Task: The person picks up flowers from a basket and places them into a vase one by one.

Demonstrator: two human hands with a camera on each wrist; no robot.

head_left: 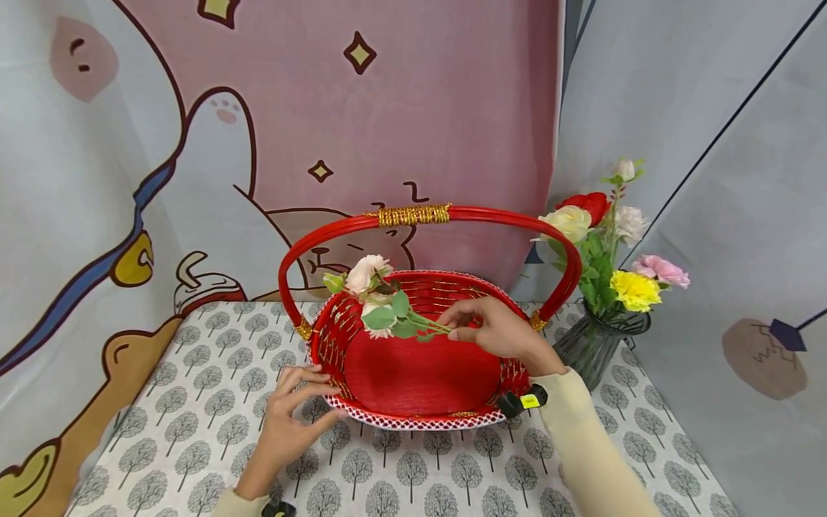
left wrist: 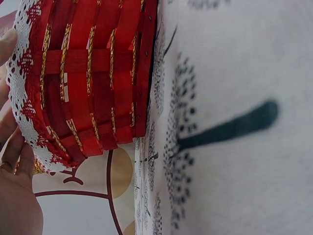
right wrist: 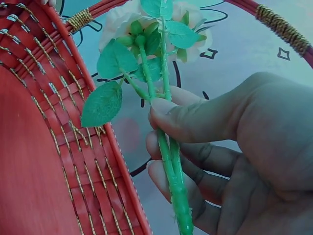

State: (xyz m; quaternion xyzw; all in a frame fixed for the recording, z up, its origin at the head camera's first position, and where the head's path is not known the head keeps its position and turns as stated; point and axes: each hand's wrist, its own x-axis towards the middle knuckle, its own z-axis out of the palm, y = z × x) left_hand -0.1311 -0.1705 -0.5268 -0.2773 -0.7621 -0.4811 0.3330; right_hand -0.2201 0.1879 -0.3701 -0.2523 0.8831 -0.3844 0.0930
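A red woven basket [head_left: 420, 366] with gold cord, white-and-red lace at its rim and a tall arched handle [head_left: 491, 215] stands on the patterned cloth. My left hand [head_left: 293, 409] holds the front left of its rim, fingertips over the lace edge [left wrist: 22, 93] and thumb near the front. Above the basket's inside, my right hand [head_left: 494, 327] pinches the green stems [right wrist: 168, 161] of a flower sprig between thumb and fingers. The sprig's pale pink blooms [head_left: 367, 274] and green leaves [right wrist: 116, 58] point left, over the basket's left side.
Behind the basket's right end, a dark ribbed glass vase [head_left: 591, 348] holds several flowers, among them a yellow bloom [head_left: 635, 290] and a red one [head_left: 589, 207]. A tree-print cloth [head_left: 413, 467] covers the table. Printed curtains [head_left: 452, 108] hang behind and at the sides.
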